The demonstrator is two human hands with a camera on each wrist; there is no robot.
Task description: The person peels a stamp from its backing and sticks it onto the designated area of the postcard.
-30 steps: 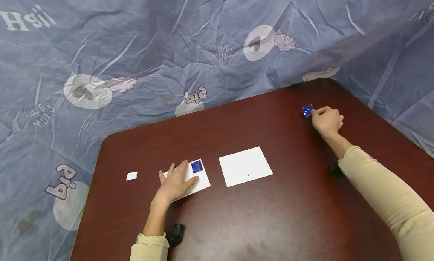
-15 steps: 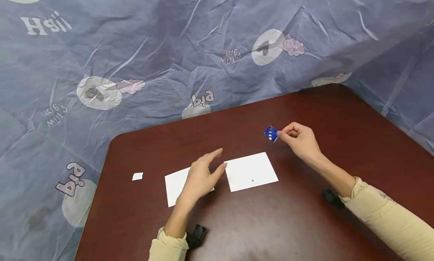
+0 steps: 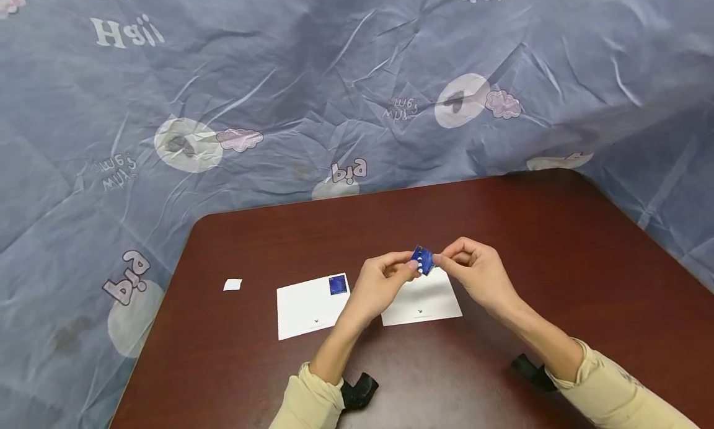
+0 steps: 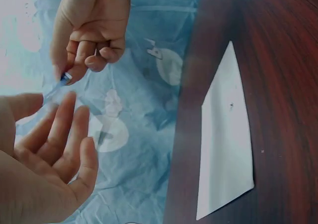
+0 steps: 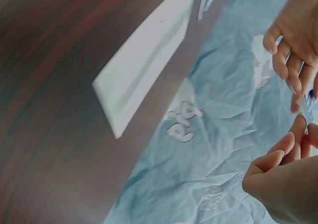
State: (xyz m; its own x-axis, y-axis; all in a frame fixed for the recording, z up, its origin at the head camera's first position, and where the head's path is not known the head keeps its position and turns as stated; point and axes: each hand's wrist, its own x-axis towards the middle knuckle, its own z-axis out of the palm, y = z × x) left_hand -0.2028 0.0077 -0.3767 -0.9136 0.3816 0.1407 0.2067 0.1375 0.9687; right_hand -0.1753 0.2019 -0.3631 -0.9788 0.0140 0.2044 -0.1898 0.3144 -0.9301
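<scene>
The left hand (image 3: 378, 287) pinches one edge of a small blue square (image 3: 426, 262) between thumb and forefinger, its other fingers loosely bent and slightly apart. The right hand (image 3: 481, 275) pinches the opposite edge with thumb and forefinger, the remaining fingers curled toward the palm. That single piece, marked with white dots, sits between both sets of fingertips, raised above the table (image 3: 251, 379). Two white cards lie below: a plain card (image 3: 424, 304) under the fingers, partly hidden, and a stamped card (image 3: 304, 308) left of them, bearing one blue patch (image 3: 337, 285). Farther left of the fingers lies one white scrap (image 3: 232, 284).
</scene>
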